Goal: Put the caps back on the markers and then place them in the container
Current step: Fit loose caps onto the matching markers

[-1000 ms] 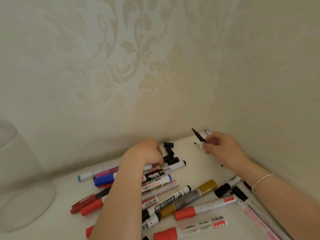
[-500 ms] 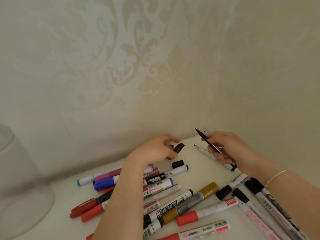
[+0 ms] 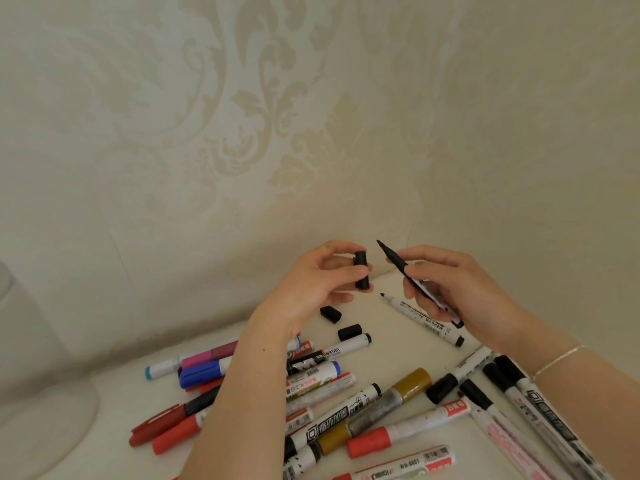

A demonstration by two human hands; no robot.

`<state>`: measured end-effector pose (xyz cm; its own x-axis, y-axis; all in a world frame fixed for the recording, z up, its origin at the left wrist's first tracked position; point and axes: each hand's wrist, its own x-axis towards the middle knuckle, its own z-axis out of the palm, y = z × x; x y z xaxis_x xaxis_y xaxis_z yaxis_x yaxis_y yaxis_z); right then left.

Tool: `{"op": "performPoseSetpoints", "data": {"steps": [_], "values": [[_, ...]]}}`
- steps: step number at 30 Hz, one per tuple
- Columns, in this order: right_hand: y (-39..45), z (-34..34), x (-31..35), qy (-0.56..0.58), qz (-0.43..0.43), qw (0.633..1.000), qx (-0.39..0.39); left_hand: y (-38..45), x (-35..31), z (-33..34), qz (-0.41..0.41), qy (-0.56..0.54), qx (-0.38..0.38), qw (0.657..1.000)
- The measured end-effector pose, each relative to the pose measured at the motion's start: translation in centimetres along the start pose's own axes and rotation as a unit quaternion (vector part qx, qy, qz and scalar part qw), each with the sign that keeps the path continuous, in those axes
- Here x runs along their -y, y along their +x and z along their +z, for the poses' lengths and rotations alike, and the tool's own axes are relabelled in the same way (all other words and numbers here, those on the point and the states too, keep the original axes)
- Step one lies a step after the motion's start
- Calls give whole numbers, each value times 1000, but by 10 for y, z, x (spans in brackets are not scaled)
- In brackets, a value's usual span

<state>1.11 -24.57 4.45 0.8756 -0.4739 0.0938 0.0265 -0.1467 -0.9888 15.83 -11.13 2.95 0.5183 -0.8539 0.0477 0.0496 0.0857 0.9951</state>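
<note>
My left hand (image 3: 317, 285) pinches a black cap (image 3: 361, 270) upright above the table. My right hand (image 3: 450, 282) grips an uncapped black marker (image 3: 398, 263), its tip pointing up and left toward the cap, a short gap between them. Another uncapped white marker (image 3: 424, 318) lies on the table under my right hand. Two loose black caps (image 3: 330, 314) (image 3: 349, 331) lie below my left hand. The translucent container (image 3: 41, 410) stands at the far left edge.
Several capped markers, red, blue, gold and black, lie scattered over the white table (image 3: 391, 355) beneath my forearms. Patterned walls meet in a corner (image 3: 414, 244) right behind my hands.
Both hands rose off the table. My left hand picked up a black cap and lifted it; my right hand lifted the uncapped marker toward it.
</note>
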Motion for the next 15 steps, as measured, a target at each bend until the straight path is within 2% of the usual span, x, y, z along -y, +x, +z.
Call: {"op": "performPoseSetpoints", "data": {"steps": [2,7,15], "values": [[0,2,3,-40,-22,999,-22,1,0,1,43,82,-33,995],[-1,10,10,-90,-50,993,-58,3,-1,2,109,102,-75,986],[-1,13,12,-193,-50,978,-61,2,-2,0,104,131,-83,982]]}}
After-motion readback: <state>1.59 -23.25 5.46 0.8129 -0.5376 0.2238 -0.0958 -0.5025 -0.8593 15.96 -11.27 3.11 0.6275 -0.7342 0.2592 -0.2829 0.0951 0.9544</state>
